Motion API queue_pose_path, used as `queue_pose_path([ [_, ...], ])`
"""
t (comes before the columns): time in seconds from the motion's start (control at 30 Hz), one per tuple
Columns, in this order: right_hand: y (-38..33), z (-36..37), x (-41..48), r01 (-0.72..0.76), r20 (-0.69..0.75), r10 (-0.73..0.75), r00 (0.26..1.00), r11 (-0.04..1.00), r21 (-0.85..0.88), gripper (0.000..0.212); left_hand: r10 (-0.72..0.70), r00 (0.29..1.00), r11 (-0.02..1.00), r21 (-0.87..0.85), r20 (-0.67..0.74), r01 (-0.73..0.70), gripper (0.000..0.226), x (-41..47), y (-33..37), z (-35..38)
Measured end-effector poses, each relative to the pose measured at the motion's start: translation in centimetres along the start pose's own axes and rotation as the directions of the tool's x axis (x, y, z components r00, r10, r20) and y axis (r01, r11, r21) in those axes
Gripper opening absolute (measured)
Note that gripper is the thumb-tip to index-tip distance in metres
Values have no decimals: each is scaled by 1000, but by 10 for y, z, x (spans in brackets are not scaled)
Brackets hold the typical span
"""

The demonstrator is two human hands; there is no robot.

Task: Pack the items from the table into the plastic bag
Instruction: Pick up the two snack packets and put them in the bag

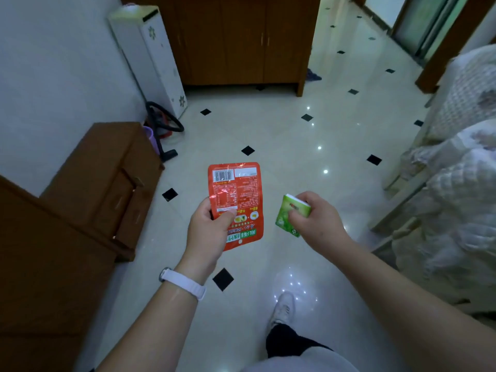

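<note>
Head view: left hand (208,232) pinches a red sachet (236,202); right hand (314,218) grips a green packet (291,213) above the tiled floor (281,135).

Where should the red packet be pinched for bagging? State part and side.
Pinch the red packet at its near left edge, coming from the left, as the left hand does. It is flat and thin, so thumb against fingers likely suffices, and its far end is free to enter first.
</note>
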State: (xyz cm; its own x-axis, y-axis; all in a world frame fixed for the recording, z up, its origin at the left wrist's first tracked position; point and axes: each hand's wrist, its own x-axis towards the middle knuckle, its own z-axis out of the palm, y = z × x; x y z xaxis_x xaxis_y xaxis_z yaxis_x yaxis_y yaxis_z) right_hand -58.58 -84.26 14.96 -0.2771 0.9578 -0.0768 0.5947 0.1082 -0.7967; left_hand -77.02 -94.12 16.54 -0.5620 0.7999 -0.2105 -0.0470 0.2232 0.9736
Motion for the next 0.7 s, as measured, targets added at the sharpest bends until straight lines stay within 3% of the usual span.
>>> queue_pose_path([
  [0.23, -5, -52, 125, -11, -35, 14, 999, 996, 83, 9, 38, 998, 997, 64, 50, -42, 18, 114, 62, 83],
  [0.43, 11, -110, 204, -5, -164, 20, 986, 996, 89, 12, 60, 984, 994, 79, 167, -74, 18, 185, 92, 162],
  [0.7, 43, -138, 285, -149, -278, 178, 944, 981, 123, 14, 71, 939, 992, 78, 336, -103, 17, 285, 107, 245],
])
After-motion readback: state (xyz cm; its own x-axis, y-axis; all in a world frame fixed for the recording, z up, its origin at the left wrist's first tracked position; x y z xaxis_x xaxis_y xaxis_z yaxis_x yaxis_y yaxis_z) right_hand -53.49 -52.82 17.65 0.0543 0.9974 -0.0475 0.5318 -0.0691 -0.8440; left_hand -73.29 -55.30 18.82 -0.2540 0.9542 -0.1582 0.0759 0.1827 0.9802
